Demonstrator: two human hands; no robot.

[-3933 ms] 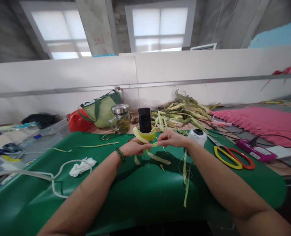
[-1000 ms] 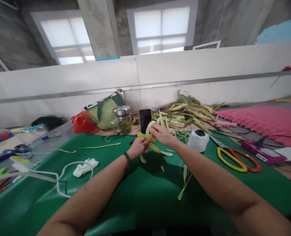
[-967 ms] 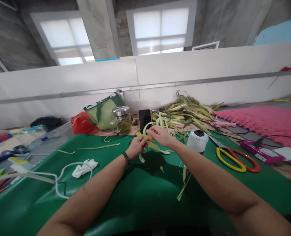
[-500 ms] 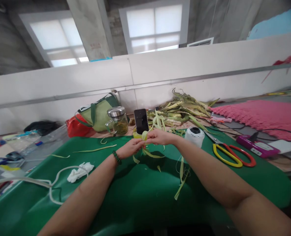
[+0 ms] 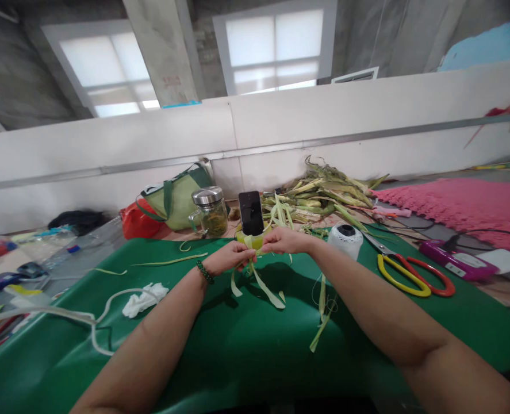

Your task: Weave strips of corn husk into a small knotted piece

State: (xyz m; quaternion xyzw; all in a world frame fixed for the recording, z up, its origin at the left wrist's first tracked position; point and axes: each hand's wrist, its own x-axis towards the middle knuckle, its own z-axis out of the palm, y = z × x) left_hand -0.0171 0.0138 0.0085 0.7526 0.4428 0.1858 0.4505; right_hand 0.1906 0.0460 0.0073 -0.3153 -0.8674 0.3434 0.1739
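Note:
My left hand (image 5: 231,257), with a green bead bracelet at the wrist, pinches a small bunch of pale green leaf strips (image 5: 268,289) that look like corn husk. Their loose ends hang below the fingers toward the green mat (image 5: 255,339). Close beside it, my right hand (image 5: 284,240) is closed on part of the same strips, just to the right. Behind the hands a phone (image 5: 250,213) leans upright on a yellow stand. The fingers partly hide where the strips meet.
A heap of leaves and stalks (image 5: 323,187) lies by the wall. Right of my hands are a white thread spool (image 5: 345,241) and scissors (image 5: 403,273). A glass jar (image 5: 211,215) stands left of the phone. Crumpled white tissue (image 5: 144,299) and a pale cable lie at left.
My hands have drawn slightly apart. A strip that curved to the right beneath them now hangs down toward the front right. The view has shifted a little.

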